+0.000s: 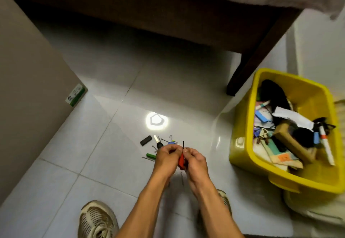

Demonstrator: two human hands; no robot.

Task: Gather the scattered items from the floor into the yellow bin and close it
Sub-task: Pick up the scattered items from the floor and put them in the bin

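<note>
Yellow bin [240,155]: glossy plastic, lid off, at right — far edge cropped.
Floor items [149,145]: small clutter, partly hidden behind hands.
Left hand [165,156]: curled, contents unclear.
Right hand [196,161]: pinching red object [180,160] — shape obscured.

One yellow bin [240,155], open and full of clutter. Two hands [166,156] [195,160], two shoes [97,219] [223,196]. On the floor: one black block [146,140], one green piece [151,156], one green-and-white box [76,95]. The small pins are too blurred to count.
</note>
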